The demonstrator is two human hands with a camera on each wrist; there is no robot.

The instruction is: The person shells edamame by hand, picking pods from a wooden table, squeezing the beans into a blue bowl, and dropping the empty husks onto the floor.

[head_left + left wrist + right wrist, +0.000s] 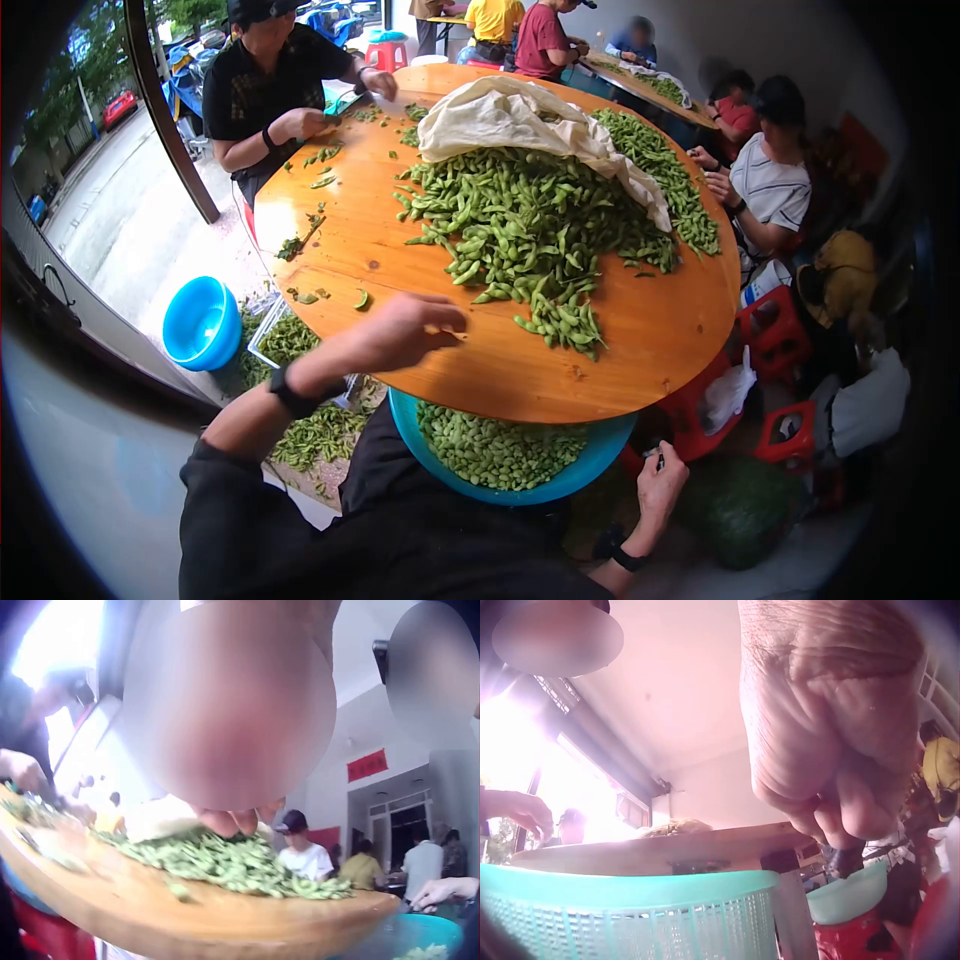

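Observation:
My left hand (pixel 400 332) is above the near left part of the round wooden table (pixel 450 385), fingers loosely bent, with nothing visible between them. Green pods (pixel 510 220) are heaped beyond it, partly under a cream cloth (pixel 520 115). In the left wrist view the palm is blurred and only the fingertips (pixel 240 821) show clearly. My right hand (pixel 662 485), right of the blue basin (pixel 520 492), has curled fingers pinching a small dark object (pixel 845 859). Shelled beans (pixel 490 450) lie in that basin, below the table's near edge.
A person in black (pixel 285 75) works at the far left and another in white (pixel 775 185) sits at the right. An empty blue basin (pixel 202 322) and scattered pods (pixel 315 437) are on the floor at left. Red stools (pixel 775 330) and a dark green round thing (pixel 745 510) stand at right.

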